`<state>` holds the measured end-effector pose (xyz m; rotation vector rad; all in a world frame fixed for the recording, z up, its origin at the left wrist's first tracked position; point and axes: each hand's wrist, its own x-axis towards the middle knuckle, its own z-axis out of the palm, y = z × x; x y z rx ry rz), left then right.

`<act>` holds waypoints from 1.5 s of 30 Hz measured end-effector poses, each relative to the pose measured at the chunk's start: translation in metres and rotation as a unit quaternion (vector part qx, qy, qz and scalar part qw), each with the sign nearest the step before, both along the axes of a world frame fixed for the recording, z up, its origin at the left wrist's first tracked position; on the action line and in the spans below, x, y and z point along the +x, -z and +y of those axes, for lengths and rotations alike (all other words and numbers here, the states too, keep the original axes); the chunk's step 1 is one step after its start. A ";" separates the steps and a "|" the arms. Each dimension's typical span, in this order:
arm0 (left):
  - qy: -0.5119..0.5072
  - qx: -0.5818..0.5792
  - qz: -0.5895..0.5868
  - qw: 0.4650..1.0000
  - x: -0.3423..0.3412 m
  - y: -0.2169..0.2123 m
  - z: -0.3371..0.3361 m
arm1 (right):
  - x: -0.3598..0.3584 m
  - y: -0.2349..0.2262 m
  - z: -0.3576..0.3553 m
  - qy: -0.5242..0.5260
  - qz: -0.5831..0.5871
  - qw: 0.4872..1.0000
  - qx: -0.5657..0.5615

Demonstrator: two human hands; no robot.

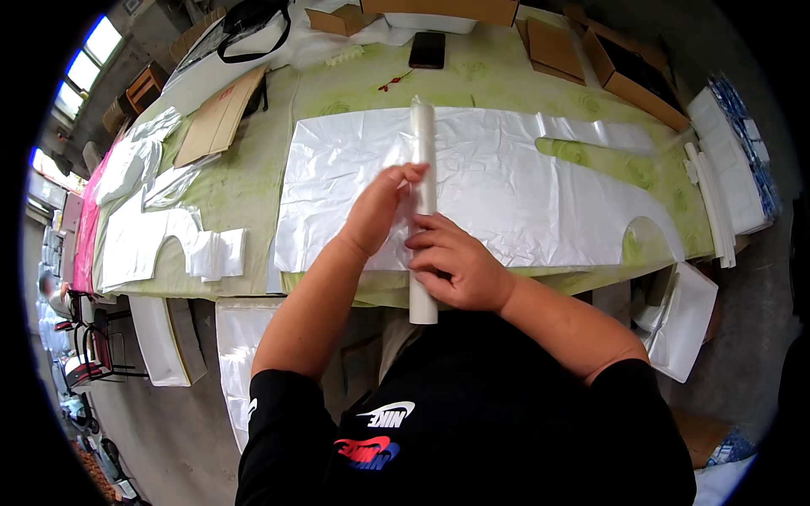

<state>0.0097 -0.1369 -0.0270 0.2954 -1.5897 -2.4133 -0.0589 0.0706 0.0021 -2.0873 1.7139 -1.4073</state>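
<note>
A long, narrow white roll (423, 135) of thin plastic film lies lengthwise in front of me, across a flat white plastic sheet (498, 185). Its near end juts past the table's front edge. Against the roll's left side, my left hand (377, 202) is cupped with bent fingers, slightly blurred. Lower down, my right hand (460, 263) curls over the roll from the right. The sheet has rounded cut-outs and strap-like strips at its right end. Some of the sheet under the roll and hands is hidden.
A green patterned cloth (354, 84) covers the table. Folded white plastic pieces (139, 244) and flattened cardboard (219, 118) lie left. At the back are a dark phone (428, 51) and a cardboard box (633, 76). More white rolls (713, 207) lie at the right edge.
</note>
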 end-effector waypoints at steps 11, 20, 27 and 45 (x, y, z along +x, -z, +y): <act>-0.060 -0.691 -0.050 0.719 0.061 -0.053 -0.029 | 0.018 -0.014 -0.017 -0.076 -0.068 0.995 -0.005; -0.137 -0.671 -0.361 0.633 0.080 -0.052 -0.039 | 0.027 -0.004 0.035 -0.101 -0.118 0.988 0.005; -0.162 -0.565 -0.483 0.650 0.109 -0.061 -0.107 | 0.025 -0.001 0.050 -0.076 -0.139 0.987 0.037; -0.158 -0.001 -0.012 0.987 -0.030 -0.042 0.121 | 0.003 -0.016 0.082 0.069 -0.359 0.913 0.184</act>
